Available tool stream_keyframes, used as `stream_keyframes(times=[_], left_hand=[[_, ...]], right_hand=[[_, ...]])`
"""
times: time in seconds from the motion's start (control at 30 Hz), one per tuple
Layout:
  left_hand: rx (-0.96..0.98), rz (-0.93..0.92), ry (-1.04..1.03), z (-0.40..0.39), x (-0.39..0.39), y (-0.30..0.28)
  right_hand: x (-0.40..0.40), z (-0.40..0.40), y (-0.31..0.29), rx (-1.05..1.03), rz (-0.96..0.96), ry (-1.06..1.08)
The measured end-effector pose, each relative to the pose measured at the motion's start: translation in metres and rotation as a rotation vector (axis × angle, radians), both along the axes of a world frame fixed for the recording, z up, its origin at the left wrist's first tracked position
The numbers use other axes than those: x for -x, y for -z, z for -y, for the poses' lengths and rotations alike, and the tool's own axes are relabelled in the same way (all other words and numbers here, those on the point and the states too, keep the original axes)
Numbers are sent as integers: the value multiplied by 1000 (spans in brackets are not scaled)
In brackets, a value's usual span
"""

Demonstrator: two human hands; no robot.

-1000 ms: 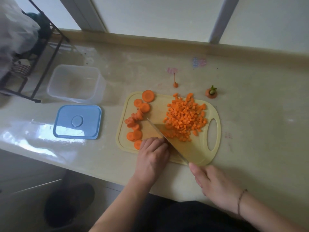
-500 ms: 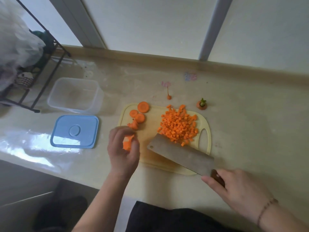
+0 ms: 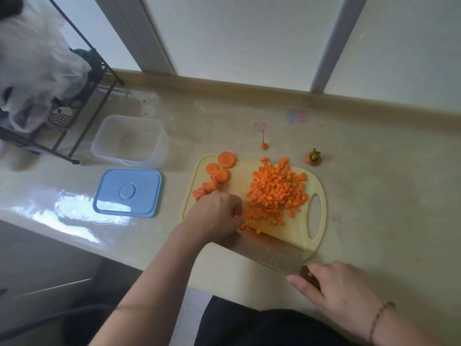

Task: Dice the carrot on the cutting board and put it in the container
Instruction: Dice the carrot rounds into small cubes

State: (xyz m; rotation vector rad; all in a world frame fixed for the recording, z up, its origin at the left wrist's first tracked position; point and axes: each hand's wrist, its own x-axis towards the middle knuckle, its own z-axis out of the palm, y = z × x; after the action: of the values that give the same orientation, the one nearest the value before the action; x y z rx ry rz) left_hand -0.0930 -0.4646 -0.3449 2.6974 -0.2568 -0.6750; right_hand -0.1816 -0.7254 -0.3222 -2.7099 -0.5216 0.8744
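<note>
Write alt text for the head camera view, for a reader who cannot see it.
A person's left hand rests on a yellow cutting board beside diced carrot and carrot slices, while the right hand holds a cleaver. An empty clear container and blue lid sit left.

Right hand (image 3: pixel 334 290) holds cleaver (image 3: pixel 272 254) beside diced carrot (image 3: pixel 275 193)

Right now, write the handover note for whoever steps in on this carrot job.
Left hand: on the board, fingers curled by the slices; can't tell if it holds any.
Right hand: grip on the cleaver, blade at the board's near edge.
Done: dice pile at board centre.
Left: a few slices at the board's far left to dice, then load the container, open and empty, lid beside it.
</note>
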Motion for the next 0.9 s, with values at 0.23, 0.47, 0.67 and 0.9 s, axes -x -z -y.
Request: stream_keyframes(times=[0.23, 0.47, 0.67, 0.9], left_hand=[[-28, 237, -103, 11, 23, 8], [-31, 183, -130, 17, 32, 14], [74, 71, -129, 34, 33, 12], [316, 199, -119, 62, 24, 12]], right_hand=[[-4, -7, -5, 23, -9, 28], [-6, -10, -11, 44, -16, -13], [-5, -10, -15, 92, -43, -48], [-11, -7, -14, 152, 23, -63]])
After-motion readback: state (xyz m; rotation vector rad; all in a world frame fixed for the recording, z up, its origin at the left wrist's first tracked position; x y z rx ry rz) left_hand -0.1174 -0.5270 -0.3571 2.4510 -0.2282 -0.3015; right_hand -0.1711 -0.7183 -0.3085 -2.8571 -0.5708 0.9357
